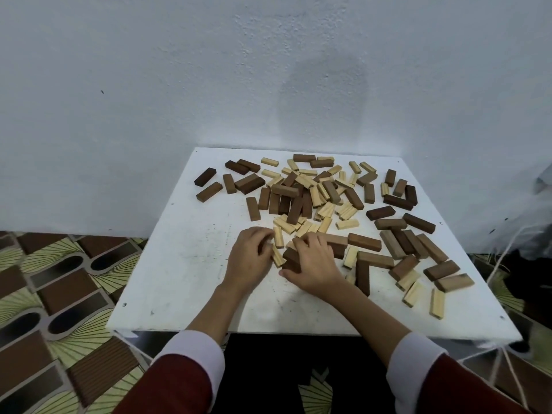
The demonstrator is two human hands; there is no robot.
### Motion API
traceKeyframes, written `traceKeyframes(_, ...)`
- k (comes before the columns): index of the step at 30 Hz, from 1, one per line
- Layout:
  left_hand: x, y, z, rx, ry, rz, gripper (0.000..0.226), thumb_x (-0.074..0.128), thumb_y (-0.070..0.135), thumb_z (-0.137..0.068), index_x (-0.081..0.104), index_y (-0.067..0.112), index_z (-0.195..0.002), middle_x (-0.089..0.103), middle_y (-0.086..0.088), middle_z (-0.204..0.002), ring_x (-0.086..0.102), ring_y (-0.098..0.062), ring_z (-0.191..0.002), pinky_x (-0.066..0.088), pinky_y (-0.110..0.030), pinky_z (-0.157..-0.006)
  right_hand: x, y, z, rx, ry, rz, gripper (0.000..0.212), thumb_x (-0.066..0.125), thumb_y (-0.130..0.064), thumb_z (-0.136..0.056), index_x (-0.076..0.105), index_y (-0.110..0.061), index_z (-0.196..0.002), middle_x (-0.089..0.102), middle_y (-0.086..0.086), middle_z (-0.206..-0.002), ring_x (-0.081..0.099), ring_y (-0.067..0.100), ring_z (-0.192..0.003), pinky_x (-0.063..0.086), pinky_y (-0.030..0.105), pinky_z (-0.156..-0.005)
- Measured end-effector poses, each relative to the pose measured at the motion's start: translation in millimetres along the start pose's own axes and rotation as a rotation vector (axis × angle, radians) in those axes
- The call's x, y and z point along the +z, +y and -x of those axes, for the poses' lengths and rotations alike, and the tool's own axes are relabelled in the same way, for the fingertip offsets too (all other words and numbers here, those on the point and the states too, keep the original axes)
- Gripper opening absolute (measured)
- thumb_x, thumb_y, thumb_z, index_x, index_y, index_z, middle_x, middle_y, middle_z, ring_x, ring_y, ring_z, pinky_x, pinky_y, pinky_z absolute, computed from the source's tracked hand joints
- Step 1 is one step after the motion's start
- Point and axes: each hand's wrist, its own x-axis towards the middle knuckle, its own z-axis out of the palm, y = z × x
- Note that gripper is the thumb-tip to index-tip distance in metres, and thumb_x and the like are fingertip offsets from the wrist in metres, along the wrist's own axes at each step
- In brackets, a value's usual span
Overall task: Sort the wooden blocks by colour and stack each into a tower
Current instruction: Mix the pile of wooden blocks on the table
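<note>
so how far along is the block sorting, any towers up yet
Done: nothing, no tower stands on the white square table. In hand: the left hand touches a pale wooden block, and the right hand grips dark brown wooden blocks. Left: the mixed heap of pale and brown blocks remains unsorted.

A home, seemingly: patterned floor tiles [44, 282]; plain white wall [149, 85]; small white table [185, 279].

Dark red sleeves [167, 383] (both arms), white cuffs [194, 348] — bare forearms
</note>
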Motion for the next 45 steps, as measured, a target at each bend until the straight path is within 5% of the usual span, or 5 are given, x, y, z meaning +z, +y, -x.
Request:
traceKeyframes(5,-1.2,0.3,8.2,0.112,-0.076,-0.147,0.064,0.056,0.064,-0.07,0.062,0.02,-0.116,0.054,0.003,-0.125,0.043,-0.015,-0.117,0.039,-0.029,-0.094,2.8,0.8,3.6,-0.004,0.039,-0.004,0.058,0.052,-0.048,-0.085,0.043,-0.013,-0.131,0.044,0.008,-0.13,0.033,0.023,-0.121,0.032,0.035,-0.095)
traceKeyframes(14,-4.5,-1.3,6.6,0.022,-0.058,-0.052,0.028,0.058,0.016,-0.083,0.062,0.019,-0.111,0.052,0.004,-0.123,0.043,-0.013,-0.117,0.045,-0.028,-0.086,3.3,-0.3,4.3,0.055,0.03,-0.031,0.066,0.058,-0.052,-0.082,0.041,-0.012,-0.131,0.039,0.009,-0.132,0.026,0.027,-0.13,0.032,0.037,-0.102)
traceKeyframes(19,0.2,7.0,6.5,-0.002,-0.006,-0.13,0.032,0.07,0.035,-0.079,0.06,0.019,-0.106,0.05,0.007,-0.112,0.044,-0.011,-0.102,0.044,-0.028,-0.075,4.2,-2.5,7.0,0.078,0.079,-0.096,0.067,0.062,-0.048,-0.08,0.04,-0.009,-0.13,0.037,0.01,-0.127,0.032,0.024,-0.122,0.034,0.032,-0.1)
traceKeyframes(31,0.5,10.7,8.1,-0.044,0.091,0.017,0.035,0.072,0.008,-0.067,0.062,0.015,-0.099,0.051,0.006,-0.112,0.042,-0.009,-0.103,0.038,-0.015,-0.07,-2.1,-2.4,-2.9,0.114,0.071,-0.312,0.065,0.077,-0.03,-0.072,0.042,-0.009,-0.123,0.029,0.008,-0.126,0.053,0.027,-0.1,0.043,0.027,-0.08)
traceKeyframes(45,25.4,45.6,-99.9,0.037,0.034,-0.041,0.03,0.071,0.013,-0.077,0.063,0.01,-0.106,0.049,-0.005,-0.122,0.04,-0.017,-0.116,0.032,-0.009,-0.082,-56.5,55.6,-115.5,0.276,0.239,-0.519,0.071,0.08,-0.034,-0.072,0.045,-0.005,-0.126,0.031,0.014,-0.134,0.048,0.029,-0.116,0.042,0.031,-0.096)
